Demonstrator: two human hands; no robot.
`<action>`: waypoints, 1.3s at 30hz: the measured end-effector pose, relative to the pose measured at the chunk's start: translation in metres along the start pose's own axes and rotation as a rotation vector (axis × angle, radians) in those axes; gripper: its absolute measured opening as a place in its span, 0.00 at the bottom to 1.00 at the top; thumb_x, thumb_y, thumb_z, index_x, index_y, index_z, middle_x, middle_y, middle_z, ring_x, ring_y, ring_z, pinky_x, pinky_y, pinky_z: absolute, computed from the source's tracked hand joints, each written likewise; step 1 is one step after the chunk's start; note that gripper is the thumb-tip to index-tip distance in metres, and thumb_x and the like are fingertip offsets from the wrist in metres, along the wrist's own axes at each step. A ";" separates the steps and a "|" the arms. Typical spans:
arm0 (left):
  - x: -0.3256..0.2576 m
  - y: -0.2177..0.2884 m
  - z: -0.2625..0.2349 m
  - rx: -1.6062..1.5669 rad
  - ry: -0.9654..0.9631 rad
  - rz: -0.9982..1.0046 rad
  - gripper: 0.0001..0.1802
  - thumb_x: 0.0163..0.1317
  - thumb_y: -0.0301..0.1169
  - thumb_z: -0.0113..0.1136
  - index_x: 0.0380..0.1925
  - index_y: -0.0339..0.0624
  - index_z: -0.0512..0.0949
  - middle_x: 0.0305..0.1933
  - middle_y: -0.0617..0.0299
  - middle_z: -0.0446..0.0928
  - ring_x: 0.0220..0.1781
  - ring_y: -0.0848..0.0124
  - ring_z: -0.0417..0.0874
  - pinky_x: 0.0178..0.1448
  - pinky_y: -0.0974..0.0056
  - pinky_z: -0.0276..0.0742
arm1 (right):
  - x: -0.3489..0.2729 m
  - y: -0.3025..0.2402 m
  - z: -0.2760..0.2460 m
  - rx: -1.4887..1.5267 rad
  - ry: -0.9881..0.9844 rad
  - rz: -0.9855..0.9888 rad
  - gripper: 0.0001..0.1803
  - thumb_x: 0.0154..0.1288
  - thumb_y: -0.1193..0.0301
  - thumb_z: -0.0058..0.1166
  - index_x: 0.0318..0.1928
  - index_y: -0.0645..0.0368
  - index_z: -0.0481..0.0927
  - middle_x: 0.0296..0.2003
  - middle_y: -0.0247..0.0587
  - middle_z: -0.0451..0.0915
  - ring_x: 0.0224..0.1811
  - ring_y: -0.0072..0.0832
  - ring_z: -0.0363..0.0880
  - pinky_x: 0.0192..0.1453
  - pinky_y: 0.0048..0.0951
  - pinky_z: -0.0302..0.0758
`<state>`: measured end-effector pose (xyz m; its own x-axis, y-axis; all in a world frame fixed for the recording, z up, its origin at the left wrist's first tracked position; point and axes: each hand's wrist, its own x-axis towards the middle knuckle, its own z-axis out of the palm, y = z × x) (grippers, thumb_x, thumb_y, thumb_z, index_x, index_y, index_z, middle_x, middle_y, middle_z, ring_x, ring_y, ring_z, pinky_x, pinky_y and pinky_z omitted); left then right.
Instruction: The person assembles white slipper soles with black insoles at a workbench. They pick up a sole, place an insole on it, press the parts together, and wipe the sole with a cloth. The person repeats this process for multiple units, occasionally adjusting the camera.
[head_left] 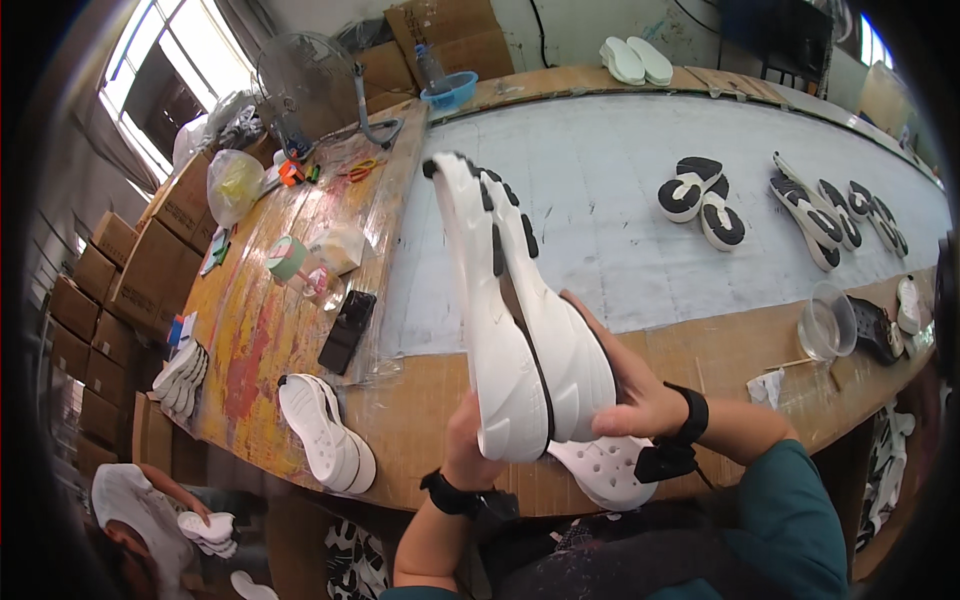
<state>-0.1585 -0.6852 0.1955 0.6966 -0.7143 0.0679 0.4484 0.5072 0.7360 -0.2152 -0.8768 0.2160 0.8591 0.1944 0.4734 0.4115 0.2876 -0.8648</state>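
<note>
Two white shoe soles with black tread pads stand upright in front of me, side by side with a narrow dark gap between them. My left hand (466, 436) is closed round the lower part of the left sole (497, 385). The right sole (568, 365) is gripped by my right hand (640, 392), its thumb across the lower front. Partly hidden beneath that hand, a white sole with round holes (603, 472) lies at the table's near edge. Another pair of white soles (325, 440) rests to the left.
Black-and-white soles (722, 222) lie on the pale sheet (600, 270), more (805, 210) farther right. A clear tub of liquid (826, 325) stands near right. A phone (347, 332), fan (310, 95) and blue basin (450, 92) are left. A person (150, 520) holds soles at lower left.
</note>
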 end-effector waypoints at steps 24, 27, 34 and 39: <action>-0.050 -0.037 0.022 0.171 0.064 -0.034 0.36 0.42 0.32 0.64 0.52 0.36 0.60 0.44 0.55 0.71 0.45 0.64 0.75 0.49 0.61 0.72 | -0.046 -0.065 0.026 -0.748 0.146 -0.115 0.40 0.53 0.64 0.57 0.61 0.67 0.52 0.38 0.52 0.74 0.38 0.42 0.76 0.44 0.27 0.71; -0.052 -0.039 0.033 0.251 0.076 0.115 0.35 0.43 0.26 0.62 0.54 0.36 0.60 0.49 0.53 0.68 0.51 0.63 0.71 0.54 0.60 0.67 | -0.059 -0.055 0.041 -0.614 0.128 -0.120 0.54 0.46 0.55 0.63 0.62 0.67 0.42 0.51 0.63 0.63 0.51 0.55 0.66 0.55 0.34 0.64; -0.041 -0.029 0.072 1.181 -0.022 0.748 0.39 0.44 0.32 0.65 0.58 0.38 0.60 0.56 0.47 0.60 0.59 0.54 0.59 0.59 0.55 0.57 | -0.085 -0.026 0.031 -0.278 0.190 0.019 0.27 0.63 0.68 0.45 0.59 0.66 0.55 0.53 0.49 0.64 0.55 0.36 0.63 0.60 0.34 0.58; -0.051 -0.011 0.083 1.339 -0.150 0.676 0.37 0.47 0.35 0.63 0.58 0.38 0.61 0.60 0.44 0.57 0.58 0.53 0.62 0.60 0.54 0.56 | -0.094 -0.017 0.016 -0.011 0.320 0.134 0.24 0.67 0.65 0.37 0.59 0.64 0.55 0.53 0.42 0.65 0.54 0.27 0.62 0.59 0.30 0.59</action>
<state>-0.2453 -0.6946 0.2403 0.4577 -0.6158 0.6414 -0.8102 0.0082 0.5861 -0.3079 -0.8846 0.1888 0.9569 -0.0749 0.2805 0.2902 0.2691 -0.9183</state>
